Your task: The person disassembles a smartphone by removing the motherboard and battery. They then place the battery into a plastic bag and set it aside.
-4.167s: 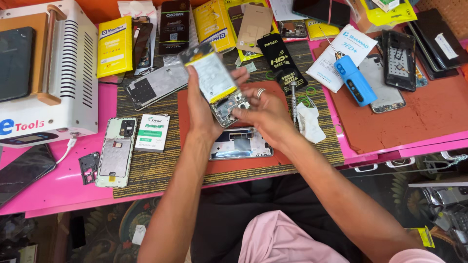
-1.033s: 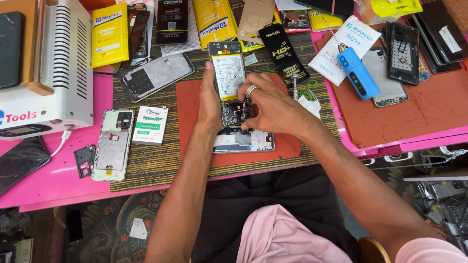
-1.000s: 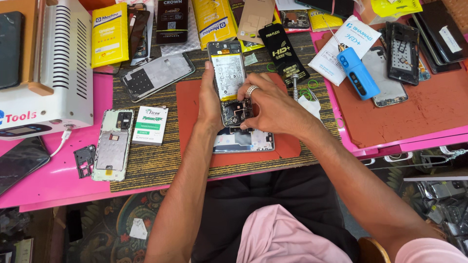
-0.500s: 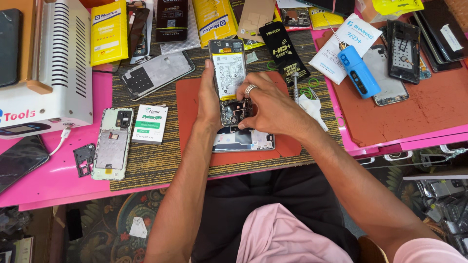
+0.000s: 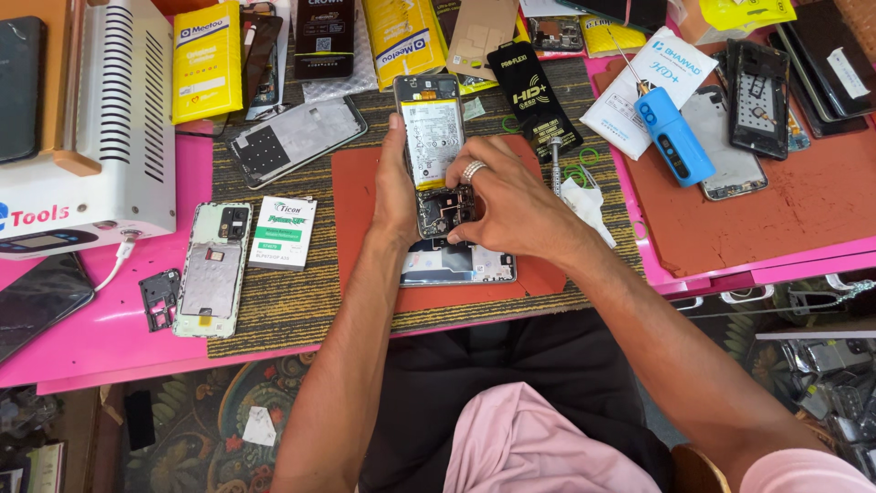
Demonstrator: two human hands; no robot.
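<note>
The left hand (image 5: 397, 187) grasps the opened grey smartphone with a white battery inside (image 5: 431, 151) along its left edge, thumb beside the frame and forearm coming up from 6 o'clock, so the phone stands over the red-brown rubber work mat (image 5: 360, 196). The right hand (image 5: 511, 205), with a silver ring, comes in from 4 o'clock, fingers bent and fingertips pinching at the dark circuit board in the phone's lower part. At 6 o'clock from the hands, a second phone frame (image 5: 456, 265) lies flat on the mat.

Bright even light, soft shadows, sharp center, slight edge distortion.
</note>
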